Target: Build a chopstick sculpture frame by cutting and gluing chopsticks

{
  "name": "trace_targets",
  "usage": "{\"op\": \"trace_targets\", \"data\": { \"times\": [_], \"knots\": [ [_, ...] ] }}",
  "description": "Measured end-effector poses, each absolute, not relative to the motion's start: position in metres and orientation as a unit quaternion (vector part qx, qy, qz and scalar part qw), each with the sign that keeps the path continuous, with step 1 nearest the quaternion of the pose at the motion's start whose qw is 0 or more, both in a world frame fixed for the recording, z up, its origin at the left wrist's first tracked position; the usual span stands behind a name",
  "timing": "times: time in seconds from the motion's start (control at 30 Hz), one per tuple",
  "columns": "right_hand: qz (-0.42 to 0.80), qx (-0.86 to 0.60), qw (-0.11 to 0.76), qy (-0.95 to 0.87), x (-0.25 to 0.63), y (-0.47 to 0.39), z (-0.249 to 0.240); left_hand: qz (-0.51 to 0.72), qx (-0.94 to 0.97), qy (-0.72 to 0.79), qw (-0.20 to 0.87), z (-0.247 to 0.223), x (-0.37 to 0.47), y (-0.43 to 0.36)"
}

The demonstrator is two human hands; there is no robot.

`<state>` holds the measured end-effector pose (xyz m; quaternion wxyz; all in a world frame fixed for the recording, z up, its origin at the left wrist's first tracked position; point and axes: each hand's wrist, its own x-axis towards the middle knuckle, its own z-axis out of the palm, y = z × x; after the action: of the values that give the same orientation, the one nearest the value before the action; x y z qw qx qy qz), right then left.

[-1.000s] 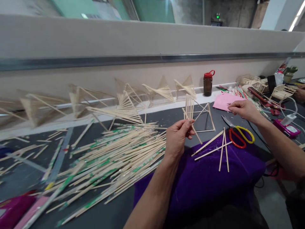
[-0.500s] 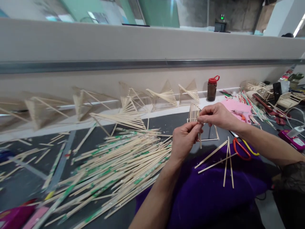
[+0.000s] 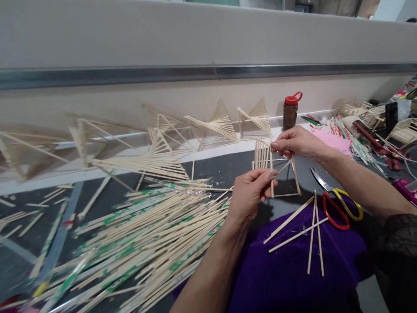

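Observation:
A small frame of pale wooden sticks (image 3: 261, 153) stands on the dark table, with a row of slanting sticks on its left side. My left hand (image 3: 252, 189) is closed at the frame's near upright, thumb and fingers pressed together on a thin stick. Above and to the right, my right hand (image 3: 293, 142) pinches the upper part of the upright stick (image 3: 271, 167). Several loose sticks (image 3: 312, 234) lie on the purple cloth (image 3: 293, 278) in front. Scissors (image 3: 335, 211) with red and yellow handles rest right of them, blades open.
A large pile of sticks (image 3: 169, 221), some in green-marked wrappers, covers the table's left. Twisted stick structures (image 3: 211, 126) line the wall behind. A brown bottle (image 3: 289, 115) with a red lid stands at the back, near pink paper (image 3: 330, 140) and more clutter at right.
The view has tilted down and shifted. My right hand has moved up and away from my left hand, leaving a gap where the upright stick now shows.

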<state>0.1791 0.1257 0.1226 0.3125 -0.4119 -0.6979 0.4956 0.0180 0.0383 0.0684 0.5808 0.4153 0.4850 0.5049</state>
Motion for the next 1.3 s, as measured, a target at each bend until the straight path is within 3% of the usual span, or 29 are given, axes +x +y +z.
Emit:
{"op": "trace_targets", "data": {
  "times": [0.27,0.7,1.3],
  "knots": [
    [0.487,-0.451,0.324,-0.674,0.204,0.176,0.080,0.463,0.396,0.539,0.581,0.052,0.011,0.048],
    [0.565,-0.358,0.305,-0.678,0.183,0.203,0.027,0.415,0.437,0.592,0.535,0.045,0.007,0.064],
    [0.613,-0.305,0.360,-0.634,0.177,0.202,0.016,0.374,0.471,0.646,0.470,0.043,0.006,0.077]
  ]
}}
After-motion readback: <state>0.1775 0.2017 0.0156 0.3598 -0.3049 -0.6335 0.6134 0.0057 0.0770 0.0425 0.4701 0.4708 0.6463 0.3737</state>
